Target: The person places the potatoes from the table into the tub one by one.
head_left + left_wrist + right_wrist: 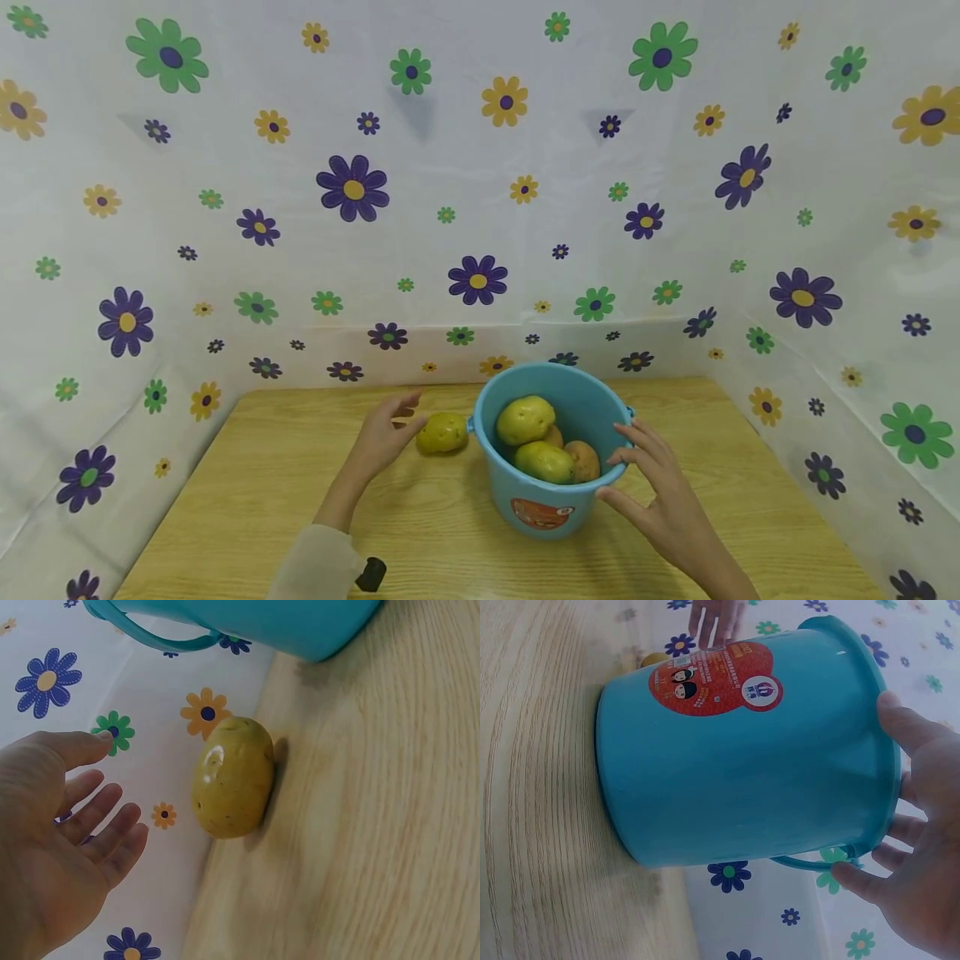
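A glossy yellow potato (442, 433) lies on the table left of the blue bucket (517, 492). My left hand (384, 435) is beside this potato (234, 778), its fingers spread and a little bent, with a gap between palm and potato in the left wrist view. At the bucket's right side, my right hand (663, 496) holds the rim (889, 761), thumb outside and fingertips reaching over the edge. Inside the upright bucket sit two yellow potatoes (526, 420) and brownish round items (583, 461), partly hidden beneath them.
The wooden table (247, 500) meets a white flower-print sheet (450, 233) at the back and sides. A bail handle (161, 641) hangs against the bucket's side. Near the left sleeve is a small black object (371, 574).
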A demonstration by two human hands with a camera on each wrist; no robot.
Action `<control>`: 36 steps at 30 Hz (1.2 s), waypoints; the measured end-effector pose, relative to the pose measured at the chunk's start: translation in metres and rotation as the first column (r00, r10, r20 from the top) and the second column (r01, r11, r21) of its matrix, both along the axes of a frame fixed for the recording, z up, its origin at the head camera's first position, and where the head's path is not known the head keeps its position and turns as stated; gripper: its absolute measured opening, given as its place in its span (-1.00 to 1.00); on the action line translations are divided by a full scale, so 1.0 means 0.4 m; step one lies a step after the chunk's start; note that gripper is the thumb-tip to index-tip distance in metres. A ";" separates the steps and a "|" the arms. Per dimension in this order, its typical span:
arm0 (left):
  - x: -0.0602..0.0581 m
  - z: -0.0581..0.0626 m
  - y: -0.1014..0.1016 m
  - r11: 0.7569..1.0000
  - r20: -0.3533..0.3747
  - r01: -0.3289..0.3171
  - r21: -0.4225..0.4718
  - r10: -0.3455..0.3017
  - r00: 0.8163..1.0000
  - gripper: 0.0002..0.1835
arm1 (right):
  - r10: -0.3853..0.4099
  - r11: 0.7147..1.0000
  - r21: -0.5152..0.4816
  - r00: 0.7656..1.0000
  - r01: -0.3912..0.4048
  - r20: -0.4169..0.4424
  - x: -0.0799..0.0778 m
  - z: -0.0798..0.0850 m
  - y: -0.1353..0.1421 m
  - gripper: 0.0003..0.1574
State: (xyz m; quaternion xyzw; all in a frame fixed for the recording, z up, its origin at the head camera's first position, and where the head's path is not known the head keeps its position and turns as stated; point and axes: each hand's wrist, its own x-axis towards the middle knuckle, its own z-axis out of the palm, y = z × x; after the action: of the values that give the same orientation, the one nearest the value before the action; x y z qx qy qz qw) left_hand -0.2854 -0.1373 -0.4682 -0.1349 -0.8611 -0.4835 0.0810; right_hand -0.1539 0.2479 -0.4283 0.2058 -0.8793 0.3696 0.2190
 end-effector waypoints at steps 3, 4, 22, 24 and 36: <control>-0.005 -0.018 -0.004 1.000 0.031 -0.004 0.008 0.004 1.000 -0.51 | 0.000 1.000 -0.004 1.000 0.000 0.001 -0.001 -0.002 0.000 -0.59; -0.006 -0.023 -0.005 1.000 0.045 -0.006 0.010 0.006 0.999 -0.51 | 0.000 1.000 -0.005 1.000 0.000 0.000 -0.001 -0.002 0.000 -0.59; -0.034 -0.097 -0.001 1.000 0.135 -0.012 0.013 0.010 0.991 -0.43 | -0.004 1.000 0.000 1.000 0.004 -0.011 -0.002 -0.002 0.000 -0.58; -0.037 -0.104 0.000 1.000 0.115 0.003 0.005 -0.004 0.993 -0.43 | -0.005 1.000 0.002 1.000 0.005 -0.008 -0.002 -0.002 -0.002 -0.57; -0.038 -0.130 0.017 1.000 0.148 0.021 -0.024 -0.017 0.989 -0.36 | -0.009 1.000 -0.008 1.000 0.009 -0.007 -0.002 -0.002 -0.004 -0.58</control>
State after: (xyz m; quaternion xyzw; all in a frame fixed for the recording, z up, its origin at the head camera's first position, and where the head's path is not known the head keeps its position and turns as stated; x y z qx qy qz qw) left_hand -0.3006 -0.1304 -0.5201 -0.1077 -0.8695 -0.4820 0.0106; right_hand -0.1546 0.2465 -0.4292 0.2022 -0.8779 0.3716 0.2244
